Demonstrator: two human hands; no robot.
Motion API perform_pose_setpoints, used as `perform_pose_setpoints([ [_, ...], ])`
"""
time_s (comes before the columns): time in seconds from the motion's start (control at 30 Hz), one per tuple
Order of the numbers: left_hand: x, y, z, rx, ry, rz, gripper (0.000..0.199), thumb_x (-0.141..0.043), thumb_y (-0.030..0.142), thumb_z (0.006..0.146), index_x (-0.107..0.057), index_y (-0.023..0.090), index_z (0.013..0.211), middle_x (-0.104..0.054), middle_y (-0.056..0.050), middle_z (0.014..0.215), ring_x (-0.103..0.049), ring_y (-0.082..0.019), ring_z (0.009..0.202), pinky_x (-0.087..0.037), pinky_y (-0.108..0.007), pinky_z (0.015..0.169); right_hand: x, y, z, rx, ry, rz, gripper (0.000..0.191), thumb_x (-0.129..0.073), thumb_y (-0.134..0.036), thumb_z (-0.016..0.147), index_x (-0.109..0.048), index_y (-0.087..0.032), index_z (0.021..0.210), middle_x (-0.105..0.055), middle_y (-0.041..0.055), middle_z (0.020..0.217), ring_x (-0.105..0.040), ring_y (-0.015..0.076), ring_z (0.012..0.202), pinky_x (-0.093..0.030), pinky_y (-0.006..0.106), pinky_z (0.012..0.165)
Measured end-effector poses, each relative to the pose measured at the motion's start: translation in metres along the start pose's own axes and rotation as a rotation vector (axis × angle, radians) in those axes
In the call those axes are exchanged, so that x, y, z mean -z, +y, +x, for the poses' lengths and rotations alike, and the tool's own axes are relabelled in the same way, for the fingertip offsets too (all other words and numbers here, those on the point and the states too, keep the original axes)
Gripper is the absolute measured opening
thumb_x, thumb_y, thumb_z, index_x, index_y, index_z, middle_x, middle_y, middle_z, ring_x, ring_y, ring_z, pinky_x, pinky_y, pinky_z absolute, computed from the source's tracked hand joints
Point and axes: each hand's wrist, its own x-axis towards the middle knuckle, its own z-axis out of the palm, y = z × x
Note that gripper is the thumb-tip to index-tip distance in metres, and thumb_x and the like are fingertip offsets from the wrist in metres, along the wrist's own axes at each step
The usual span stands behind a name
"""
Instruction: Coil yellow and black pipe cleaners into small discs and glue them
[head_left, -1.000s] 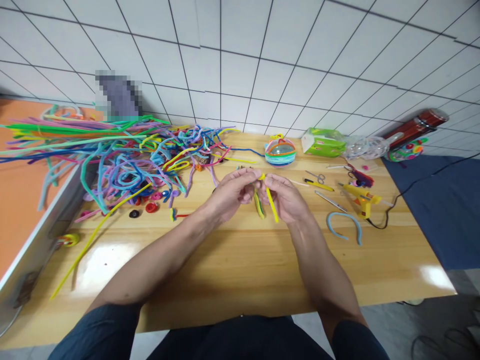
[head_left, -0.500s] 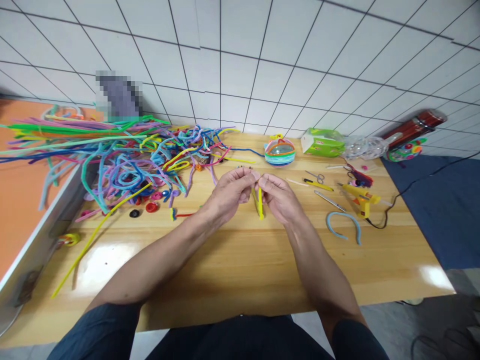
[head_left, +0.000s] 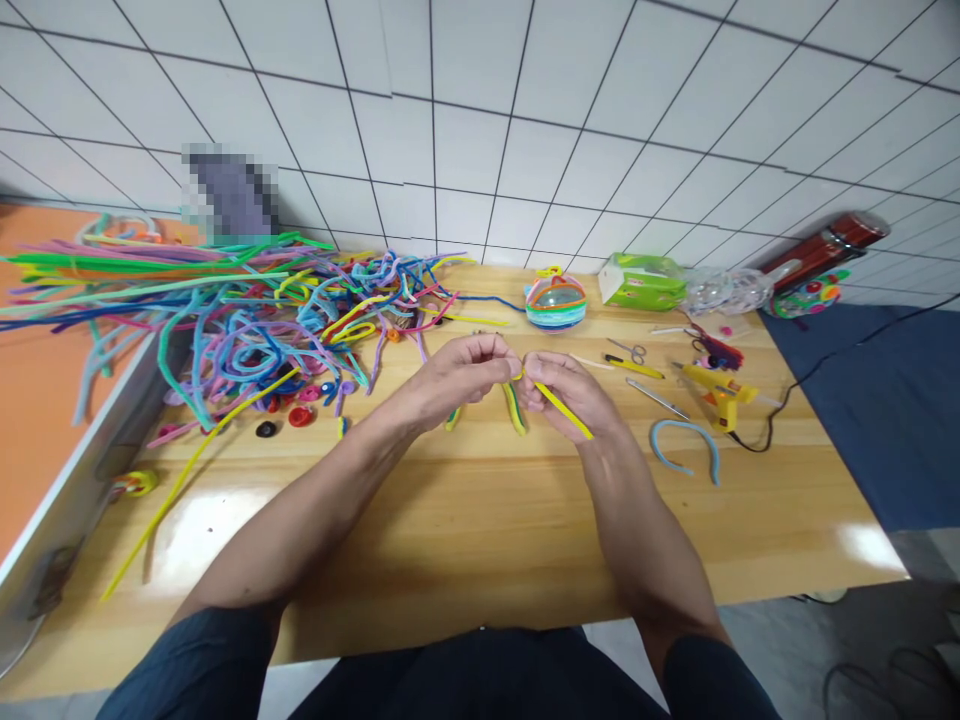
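Above the middle of the table, my left hand and my right hand meet fingertip to fingertip. Both are closed in a pinch on a yellow pipe cleaner, whose free end slants down across my right palm. A short yellow-and-green strip shows between the hands; whether it is held or lies on the table I cannot tell. Under my left hand another yellow-and-green bit peeks out. My fingers hide the spot where the pipe cleaner is gripped.
Tangled coloured pipe cleaners fill the left, with a long yellow one nearer me. A striped ball-shaped object sits at the back. On the right lie a yellow cutter, scissors, a glue gun and a blue curved pipe cleaner.
The yellow pipe cleaner's free end has swung from hanging down to slanting right over my right palm. My fingertips have parted slightly. The view has shifted a little.
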Motion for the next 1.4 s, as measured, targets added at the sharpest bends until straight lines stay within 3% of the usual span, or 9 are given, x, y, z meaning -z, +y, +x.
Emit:
perform_pose_setpoints([
  [0.27, -0.016, -0.013, 0.001, -0.041, 0.161, -0.201, 0.04, -0.09, 0.047, 0.078, -0.062, 0.018, 0.076, -0.042, 0.008, 0.057, -0.031, -0.005, 0.049, -0.023, -0.022, 0.049, -0.01, 0.007, 0.001, 0.034, 0.113, -0.059, 0.043, -0.089, -0.058, 0.077, -0.069, -0.021, 0.075, -0.056, -0.004, 0.062, -0.045, 0.0095, 0.054, -0.032, 0.024, 0.049],
  [0.47, -0.026, -0.018, -0.001, -0.021, 0.178, -0.35, 0.04, -0.085, 0.048, 0.082, -0.059, 0.018, 0.076, -0.047, 0.007, 0.059, -0.031, -0.004, 0.046, -0.025, -0.021, 0.048, -0.014, 0.012, 0.004, 0.066, 0.168, -0.008, 0.044, -0.092, -0.059, 0.074, -0.069, -0.021, 0.073, -0.057, -0.0037, 0.064, -0.046, 0.0094, 0.056, -0.035, 0.024, 0.052],
  [0.67, -0.007, -0.003, 0.001, 0.005, 0.074, -0.147, 0.033, -0.086, 0.044, 0.076, -0.066, 0.017, 0.076, -0.049, 0.006, 0.059, -0.034, -0.005, 0.048, -0.021, -0.022, 0.048, -0.004, 0.003, 0.001, 0.038, 0.058, -0.008, 0.042, -0.088, -0.052, 0.077, -0.065, -0.019, 0.066, -0.058, -0.0033, 0.062, -0.045, 0.0078, 0.051, -0.033, 0.024, 0.05],
  [0.83, 0.0, 0.0, 0.003, -0.001, 0.057, -0.052, 0.029, -0.086, 0.039, 0.073, -0.069, 0.016, 0.077, -0.05, 0.005, 0.059, -0.032, -0.005, 0.049, -0.02, -0.023, 0.048, -0.004, 0.001, -0.001, 0.009, 0.058, -0.028, 0.041, -0.09, -0.051, 0.075, -0.065, -0.02, 0.068, -0.056, -0.0043, 0.06, -0.044, 0.008, 0.051, -0.032, 0.023, 0.049],
  [1.0, -0.014, -0.012, 0.001, -0.073, 0.178, -0.139, 0.035, -0.087, 0.044, 0.077, -0.065, 0.017, 0.077, -0.044, 0.007, 0.058, -0.03, -0.006, 0.05, -0.022, -0.022, 0.049, -0.011, 0.008, 0.002, 0.046, 0.164, -0.039, 0.043, -0.092, -0.057, 0.074, -0.069, -0.02, 0.073, -0.054, -0.0054, 0.059, -0.041, 0.007, 0.05, -0.027, 0.022, 0.046],
  [1.13, -0.027, -0.019, -0.002, -0.038, 0.235, -0.305, 0.039, -0.088, 0.046, 0.078, -0.06, 0.019, 0.077, -0.043, 0.008, 0.06, -0.028, -0.005, 0.048, -0.022, -0.022, 0.048, -0.015, 0.013, 0.005, 0.068, 0.197, 0.008, 0.047, -0.096, -0.059, 0.07, -0.07, -0.02, 0.073, -0.054, -0.0061, 0.06, -0.039, 0.0056, 0.048, -0.027, 0.021, 0.045],
  [1.23, -0.027, -0.017, -0.001, -0.008, 0.207, -0.344, 0.038, -0.086, 0.045, 0.08, -0.058, 0.019, 0.077, -0.048, 0.006, 0.065, -0.03, -0.004, 0.048, -0.023, -0.022, 0.048, -0.012, 0.011, 0.005, 0.052, 0.152, 0.055, 0.044, -0.095, -0.055, 0.071, -0.07, -0.019, 0.07, -0.054, -0.0062, 0.057, -0.042, 0.0059, 0.047, -0.031, 0.021, 0.046],
  [1.4, -0.011, -0.007, 0.002, -0.019, 0.096, -0.161, 0.031, -0.083, 0.042, 0.079, -0.064, 0.017, 0.079, -0.048, 0.006, 0.062, -0.032, -0.006, 0.05, -0.021, -0.022, 0.048, -0.004, 0.004, 0.002, 0.008, 0.045, 0.085, 0.038, -0.092, -0.046, 0.073, -0.067, -0.019, 0.064, -0.054, -0.0061, 0.052, -0.044, 0.0061, 0.043, -0.034, 0.021, 0.046],
])
